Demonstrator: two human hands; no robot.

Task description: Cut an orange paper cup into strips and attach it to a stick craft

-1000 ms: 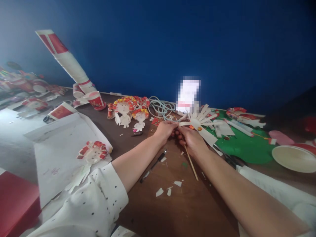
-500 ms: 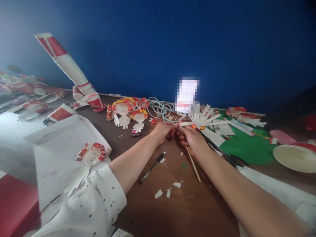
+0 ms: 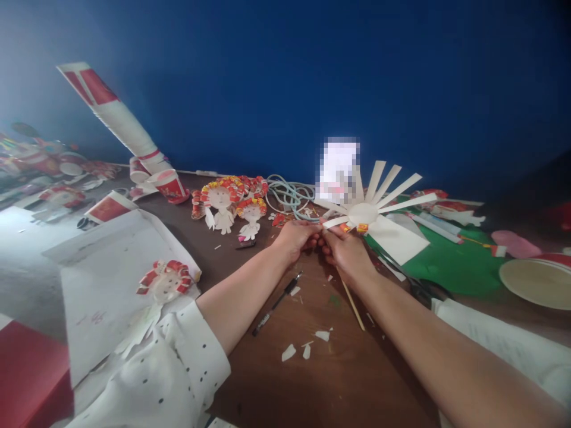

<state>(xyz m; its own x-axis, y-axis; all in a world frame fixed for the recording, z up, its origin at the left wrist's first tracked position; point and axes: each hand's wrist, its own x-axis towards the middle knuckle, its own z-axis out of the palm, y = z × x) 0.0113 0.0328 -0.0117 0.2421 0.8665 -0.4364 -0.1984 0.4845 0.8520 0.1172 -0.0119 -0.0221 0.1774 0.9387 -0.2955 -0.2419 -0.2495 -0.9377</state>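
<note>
My left hand (image 3: 295, 238) is closed, its fingertips pinched at the end of a paper strip. Close against it, my right hand (image 3: 350, 252) is closed too, on the same strip and on a thin wooden stick (image 3: 354, 306) that slants out below the palm. The strip belongs to a cut paper cup (image 3: 363, 214), whose white strips fan out around a round middle. Two strips by my right hand are curled into small red and yellow rolls, and a broad white flap points to the lower right. The fingertips' exact contact is hidden.
Finished paper dolls (image 3: 222, 205) with curled hair stand behind. Another doll (image 3: 167, 282) lies on a white sheet (image 3: 93, 297) at left. A black pen (image 3: 277, 303), paper scraps (image 3: 288, 352), a coiled cable (image 3: 289, 193), a lit screen (image 3: 339, 169), scissors (image 3: 428, 290) and paper cups (image 3: 172, 185) lie around.
The cut paper cup has turned so its round middle faces me, its strips spread higher and wider. My hands stay together in nearly the same place.
</note>
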